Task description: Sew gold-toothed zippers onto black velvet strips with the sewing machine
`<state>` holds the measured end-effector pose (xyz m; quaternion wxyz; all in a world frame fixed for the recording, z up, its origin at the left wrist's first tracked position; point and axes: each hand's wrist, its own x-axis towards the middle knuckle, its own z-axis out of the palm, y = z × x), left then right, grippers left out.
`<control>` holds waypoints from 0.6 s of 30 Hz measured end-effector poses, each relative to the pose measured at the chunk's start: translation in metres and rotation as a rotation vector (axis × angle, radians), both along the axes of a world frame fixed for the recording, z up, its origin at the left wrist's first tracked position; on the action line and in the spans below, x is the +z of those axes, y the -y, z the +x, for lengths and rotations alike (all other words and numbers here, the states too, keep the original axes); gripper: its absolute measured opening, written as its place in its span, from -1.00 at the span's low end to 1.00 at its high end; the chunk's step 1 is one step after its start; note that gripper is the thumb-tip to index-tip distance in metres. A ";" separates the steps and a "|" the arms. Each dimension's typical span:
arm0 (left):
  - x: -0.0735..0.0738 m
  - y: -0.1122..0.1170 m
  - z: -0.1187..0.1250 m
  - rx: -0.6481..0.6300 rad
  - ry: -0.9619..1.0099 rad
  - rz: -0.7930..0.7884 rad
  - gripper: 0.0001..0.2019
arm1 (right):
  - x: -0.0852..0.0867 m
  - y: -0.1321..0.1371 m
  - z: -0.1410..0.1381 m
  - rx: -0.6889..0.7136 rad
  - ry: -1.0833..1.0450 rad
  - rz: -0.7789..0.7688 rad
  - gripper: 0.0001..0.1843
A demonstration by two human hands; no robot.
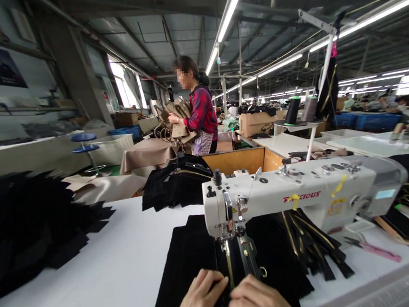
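A black fabric panel [186, 266] lies flat under the needle of a white sewing machine [266, 196]. Along its middle runs a zipper [230, 262] with gold teeth, passing beneath the presser foot [227, 238]. My left hand [200, 296] is closed, its thumb and fingers together on the black fabric just left of the zipper. On the other side, my right hand [258, 300] has its fingers curled in on the zipper's near end. Both sets of fingertips partly hide the cloth they grip. A gold ring [262, 271] shows above my right hand.
Stacked black pieces [27, 228] cover the table's left side; another black pile [178, 180] sits behind the machine. Loose zipper strips [314, 239] and pink-handled snips [376, 248] lie right. Thread cones [292, 110] stand above. A co-worker [200, 105] carries brown pieces beyond.
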<state>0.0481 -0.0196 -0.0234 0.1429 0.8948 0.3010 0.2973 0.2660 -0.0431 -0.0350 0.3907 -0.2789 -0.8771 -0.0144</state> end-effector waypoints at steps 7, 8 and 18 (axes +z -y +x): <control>0.021 0.004 -0.010 0.009 0.076 -0.344 -0.43 | 0.022 0.002 0.010 -0.046 0.063 -0.241 -0.66; 0.021 0.003 -0.011 -0.003 0.074 -0.362 -0.44 | 0.019 0.001 0.008 -0.043 0.080 -0.230 -0.66; 0.020 0.014 -0.019 -0.083 0.001 -0.087 -0.16 | 0.013 0.006 -0.015 0.042 0.072 0.088 -0.75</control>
